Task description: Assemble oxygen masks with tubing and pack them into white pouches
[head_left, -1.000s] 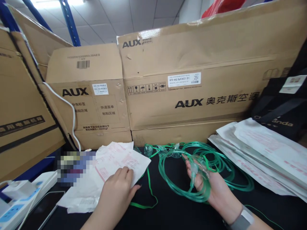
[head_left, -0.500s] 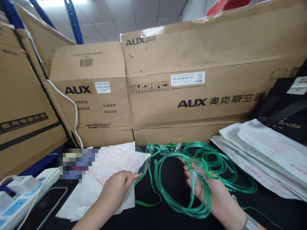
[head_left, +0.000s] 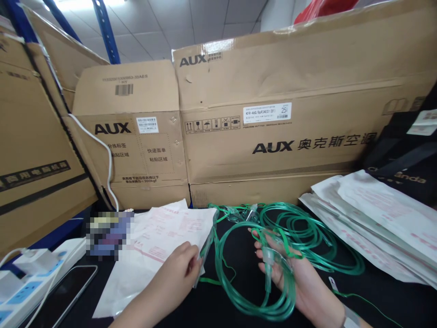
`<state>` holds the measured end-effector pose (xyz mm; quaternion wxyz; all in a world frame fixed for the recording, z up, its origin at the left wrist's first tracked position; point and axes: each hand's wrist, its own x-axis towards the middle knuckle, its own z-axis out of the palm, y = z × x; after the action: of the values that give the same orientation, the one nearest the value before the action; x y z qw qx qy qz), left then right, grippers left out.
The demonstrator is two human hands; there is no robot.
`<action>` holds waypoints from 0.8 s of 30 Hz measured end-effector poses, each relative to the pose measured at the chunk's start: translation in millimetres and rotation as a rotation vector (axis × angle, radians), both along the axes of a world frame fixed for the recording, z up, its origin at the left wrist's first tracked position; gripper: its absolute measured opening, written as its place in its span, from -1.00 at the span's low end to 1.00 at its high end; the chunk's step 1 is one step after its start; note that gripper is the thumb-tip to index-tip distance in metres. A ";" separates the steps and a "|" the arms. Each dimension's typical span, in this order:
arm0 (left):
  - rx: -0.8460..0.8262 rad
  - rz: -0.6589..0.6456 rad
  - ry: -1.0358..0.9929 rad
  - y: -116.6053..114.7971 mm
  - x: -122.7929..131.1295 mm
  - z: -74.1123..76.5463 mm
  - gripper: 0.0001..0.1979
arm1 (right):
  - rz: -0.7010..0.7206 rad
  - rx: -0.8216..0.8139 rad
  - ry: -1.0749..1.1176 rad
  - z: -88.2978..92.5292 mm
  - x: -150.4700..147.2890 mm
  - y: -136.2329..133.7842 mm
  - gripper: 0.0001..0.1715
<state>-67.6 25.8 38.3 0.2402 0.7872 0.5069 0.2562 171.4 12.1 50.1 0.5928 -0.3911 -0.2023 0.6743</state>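
Observation:
My left hand (head_left: 182,269) is closed in a pinch on the right edge of a white paper pouch (head_left: 160,232) with faint red print and a clear plastic side. My right hand (head_left: 303,280), palm up, holds an oxygen mask (head_left: 268,256) of clear plastic with a green strap. From the mask hangs a coil of green tubing (head_left: 235,298), looping between the two hands. Behind it, other clear masks (head_left: 251,213) with green straps lie on the black surface beside another green tubing coil (head_left: 310,232).
Flat white pouches (head_left: 382,218) are stacked at the right, by a black bag (head_left: 406,155). Cardboard boxes (head_left: 218,155) wall off the back. At the left lie a phone (head_left: 64,296) and a power strip (head_left: 30,284) with plugs. A thin green strap (head_left: 362,298) lies front right.
My left hand has moved slightly right and towards me with the pouch, which now lies flatter and turned. The mask and coil in my right hand have shifted a little left.

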 end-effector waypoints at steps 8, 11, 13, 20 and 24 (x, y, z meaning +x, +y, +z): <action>0.001 -0.036 0.057 -11.8 18.1 -3.7 -0.70 | -0.058 0.070 -0.034 4.6 -1.0 -3.8 -0.76; -0.003 -0.049 0.050 -13.8 20.3 -2.3 -0.68 | -0.087 0.093 -0.058 7.1 0.8 -4.2 -0.74; 0.012 -0.063 0.055 -16.2 22.3 -0.1 -0.68 | -0.057 0.094 -0.071 6.2 -0.4 -4.7 -0.75; 0.240 -0.112 0.141 -24.6 27.3 -2.9 -0.81 | 0.029 0.006 -0.137 -3.5 -9.0 -5.0 -0.86; 0.421 -0.186 0.178 -24.9 29.8 -15.7 -0.84 | -0.137 -0.063 -0.091 -8.5 -4.1 3.3 -0.95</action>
<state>-37.9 0.9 22.5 0.0477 0.8826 0.3869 0.2627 167.3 15.4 41.5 0.6151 -0.4529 -0.1805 0.6197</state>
